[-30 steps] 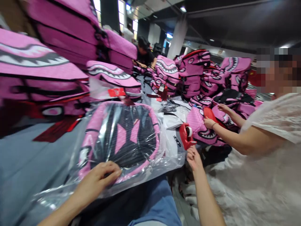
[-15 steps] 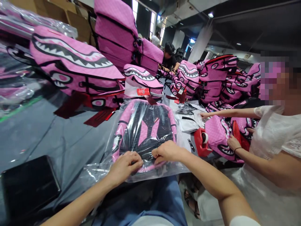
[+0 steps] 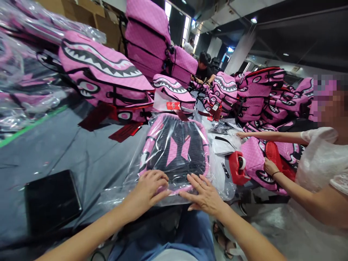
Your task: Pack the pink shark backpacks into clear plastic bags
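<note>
In front of me a pink and black backpack (image 3: 178, 150) lies flat inside a clear plastic bag (image 3: 130, 174), its black padded back facing up. The bag's loose edge spreads out on both sides of it. My left hand (image 3: 153, 185) rests on the plastic at the backpack's near left corner, fingers apart and slightly bent. Over the near right part lies my right hand (image 3: 203, 194), its fingers spread flat on the plastic. Neither hand grips anything.
Pink shark-mouth backpacks (image 3: 103, 69) are heaped along the table's far side. A black flat item (image 3: 53, 201) lies at left. To the right stand a red tape dispenser (image 3: 239, 168) and black snips (image 3: 225, 169). A co-worker's hand (image 3: 272, 168) is on another pink bag.
Both my hands have opened from curled fingers to fingers laid out on the plastic. The view has shifted a little to the left. The co-worker's near hand still touches the pink bag.
</note>
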Demonstrator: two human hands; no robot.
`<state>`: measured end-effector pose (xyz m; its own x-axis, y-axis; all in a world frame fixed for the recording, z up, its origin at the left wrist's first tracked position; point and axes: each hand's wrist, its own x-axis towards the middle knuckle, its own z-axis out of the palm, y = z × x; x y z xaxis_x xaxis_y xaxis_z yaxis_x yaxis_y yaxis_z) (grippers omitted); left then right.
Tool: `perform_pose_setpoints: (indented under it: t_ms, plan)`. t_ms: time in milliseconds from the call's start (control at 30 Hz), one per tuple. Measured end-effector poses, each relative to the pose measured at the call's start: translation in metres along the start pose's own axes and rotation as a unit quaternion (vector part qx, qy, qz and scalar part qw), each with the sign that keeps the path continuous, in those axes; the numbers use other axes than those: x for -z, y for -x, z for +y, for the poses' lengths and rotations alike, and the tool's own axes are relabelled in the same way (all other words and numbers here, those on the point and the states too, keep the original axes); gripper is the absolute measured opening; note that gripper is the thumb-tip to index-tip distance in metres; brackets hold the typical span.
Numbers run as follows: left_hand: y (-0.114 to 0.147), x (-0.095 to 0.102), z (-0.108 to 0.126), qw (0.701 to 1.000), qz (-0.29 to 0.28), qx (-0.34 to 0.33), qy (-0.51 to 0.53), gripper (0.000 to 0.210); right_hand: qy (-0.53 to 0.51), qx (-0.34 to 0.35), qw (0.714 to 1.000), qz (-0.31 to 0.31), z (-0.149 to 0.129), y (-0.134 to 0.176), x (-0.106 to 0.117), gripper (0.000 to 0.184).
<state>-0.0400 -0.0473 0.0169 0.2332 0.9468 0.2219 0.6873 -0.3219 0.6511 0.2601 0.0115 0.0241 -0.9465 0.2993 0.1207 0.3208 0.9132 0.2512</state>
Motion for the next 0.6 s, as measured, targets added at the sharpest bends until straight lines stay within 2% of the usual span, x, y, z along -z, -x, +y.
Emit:
perform_pose_setpoints:
  t_ms: [67, 167, 267, 333, 400, 467, 500, 533, 600]
  plan:
    - [0.016, 0.011, -0.016, 0.995, 0.053, -0.040, -0.069, 0.028, -0.007, -0.001, 1.000, -0.003, 0.004, -0.001, -0.006, 0.076]
    - [0.033, 0.026, -0.046, 0.987, 0.098, -0.038, -0.123, 0.028, -0.027, -0.009, 1.000, 0.006, 0.007, -0.007, -0.008, 0.072]
    - [0.035, 0.031, -0.065, 0.991, 0.081, 0.001, -0.108, 0.035, -0.101, -0.032, 0.994, 0.028, 0.005, -0.012, -0.001, 0.061]
    - [0.031, 0.029, -0.067, 0.994, 0.065, 0.023, -0.086, 0.039, -0.200, -0.082, 0.973, 0.076, 0.006, -0.005, 0.008, 0.053]
    - [0.026, 0.027, -0.065, 0.996, 0.050, 0.039, -0.065, 0.041, -0.282, -0.202, 0.923, 0.168, 0.014, 0.015, 0.018, 0.046]
    - [0.023, 0.028, -0.062, 0.997, 0.034, 0.046, -0.053, 0.042, -0.282, -0.375, 0.842, 0.266, 0.032, 0.049, 0.024, 0.043]
    - [0.022, 0.029, -0.061, 0.997, 0.027, 0.047, -0.051, 0.042, -0.250, -0.457, 0.801, 0.295, 0.044, 0.069, 0.024, 0.043]
    - [0.022, 0.030, -0.060, 0.997, 0.021, 0.049, -0.050, 0.041, -0.208, -0.527, 0.767, 0.301, 0.058, 0.089, 0.023, 0.046]
    - [0.021, 0.032, -0.061, 0.997, 0.010, 0.050, -0.050, 0.039, -0.136, -0.632, 0.716, 0.264, 0.089, 0.125, 0.014, 0.055]
